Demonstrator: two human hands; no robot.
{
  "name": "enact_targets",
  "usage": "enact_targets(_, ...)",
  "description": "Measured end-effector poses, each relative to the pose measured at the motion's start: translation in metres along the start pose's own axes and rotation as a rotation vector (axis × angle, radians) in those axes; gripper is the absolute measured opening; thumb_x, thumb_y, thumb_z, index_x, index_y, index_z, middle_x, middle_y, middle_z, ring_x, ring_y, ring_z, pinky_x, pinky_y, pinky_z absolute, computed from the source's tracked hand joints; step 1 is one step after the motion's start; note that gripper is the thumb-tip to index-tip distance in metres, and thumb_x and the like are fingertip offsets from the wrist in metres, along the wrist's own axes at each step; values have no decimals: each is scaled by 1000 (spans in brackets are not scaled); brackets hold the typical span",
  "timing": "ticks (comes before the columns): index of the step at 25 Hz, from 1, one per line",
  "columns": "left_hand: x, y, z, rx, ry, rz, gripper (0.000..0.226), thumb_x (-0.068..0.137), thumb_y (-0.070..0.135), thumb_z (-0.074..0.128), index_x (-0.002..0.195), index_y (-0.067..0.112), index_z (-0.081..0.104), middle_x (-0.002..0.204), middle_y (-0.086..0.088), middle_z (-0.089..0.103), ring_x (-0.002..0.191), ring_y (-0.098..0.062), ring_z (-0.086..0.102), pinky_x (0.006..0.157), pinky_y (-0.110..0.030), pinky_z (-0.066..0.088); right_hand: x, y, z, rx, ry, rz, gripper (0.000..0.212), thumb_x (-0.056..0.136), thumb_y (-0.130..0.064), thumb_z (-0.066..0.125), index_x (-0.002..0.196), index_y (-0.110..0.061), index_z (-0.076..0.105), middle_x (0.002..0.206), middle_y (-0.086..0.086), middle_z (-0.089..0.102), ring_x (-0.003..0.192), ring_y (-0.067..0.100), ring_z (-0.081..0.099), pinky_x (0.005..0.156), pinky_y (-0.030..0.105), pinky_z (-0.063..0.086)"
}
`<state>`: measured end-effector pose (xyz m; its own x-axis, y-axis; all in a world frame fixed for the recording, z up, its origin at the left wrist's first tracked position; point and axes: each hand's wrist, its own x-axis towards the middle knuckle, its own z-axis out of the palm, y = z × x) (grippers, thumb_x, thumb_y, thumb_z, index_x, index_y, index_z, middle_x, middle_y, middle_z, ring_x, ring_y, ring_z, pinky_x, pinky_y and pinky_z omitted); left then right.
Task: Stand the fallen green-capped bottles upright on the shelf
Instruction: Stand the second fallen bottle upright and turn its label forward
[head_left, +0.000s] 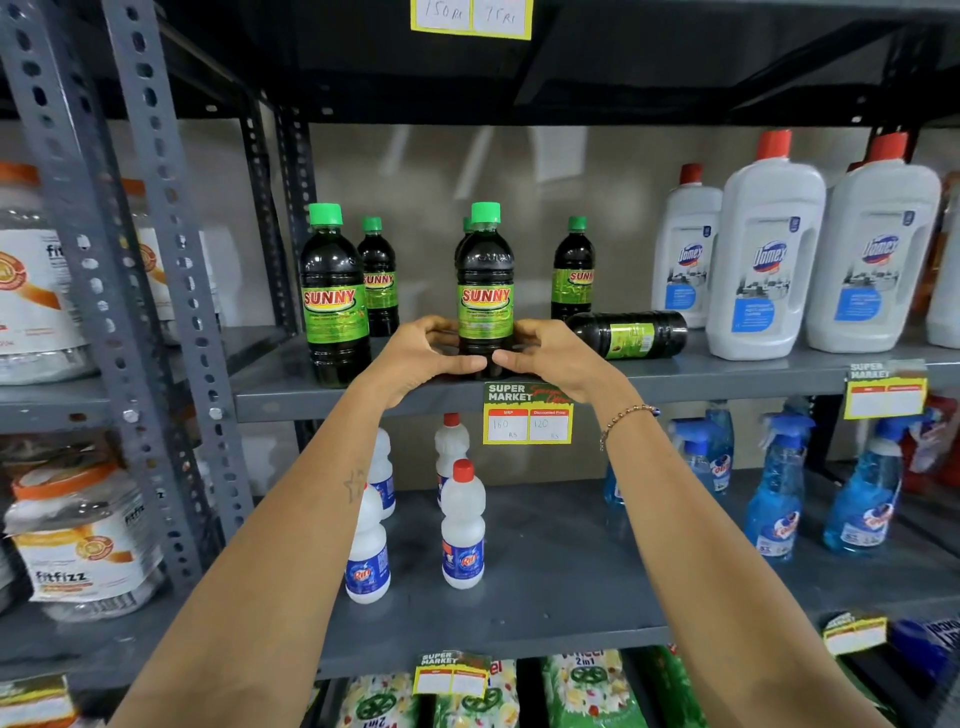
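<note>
A dark green-capped bottle (485, 280) with a green "SUNNY" label stands upright at the front of the grey shelf (291, 402). My left hand (423, 353) and my right hand (550, 353) both wrap its base from either side. Just to the right, another such bottle (631, 335) lies on its side, its cap end hidden behind my right hand. More of these bottles stand upright: one at the front left (335, 296), one behind it (379, 278), one at the back right (574, 270). A further green cap peeks out behind the held bottle.
White red-capped Domex jugs (763, 260) stand to the right on the same shelf. Below are small white bottles (462, 525) and blue spray bottles (774, 499). Grey slotted uprights (171, 260) stand at the left. A yellow price tag (527, 415) hangs on the shelf edge.
</note>
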<state>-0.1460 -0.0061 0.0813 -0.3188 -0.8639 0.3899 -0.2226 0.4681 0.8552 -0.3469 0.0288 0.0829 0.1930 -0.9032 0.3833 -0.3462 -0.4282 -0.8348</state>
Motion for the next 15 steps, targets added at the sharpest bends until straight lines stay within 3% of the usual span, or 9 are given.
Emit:
enact_targets(4,-3,2,1,6,1,25,61,64,18,87,116,11,57,102,-1,68,97,-11,65,81,-22,51,-6,-4,-1,36,-29,1,42,87,-6,66,128,-6,57,118,6,66,111,17,62,93,24,50)
enact_targets(15,-5,-3,1,51,-11,64,68,59,32,87,118,14,56,105,2,67,101,-15,64,85,-25,52,-9,-5,1,56,-34,-5,41,88,-5,65,128,-5,57,119,9,68,108,18,64,94,26,53)
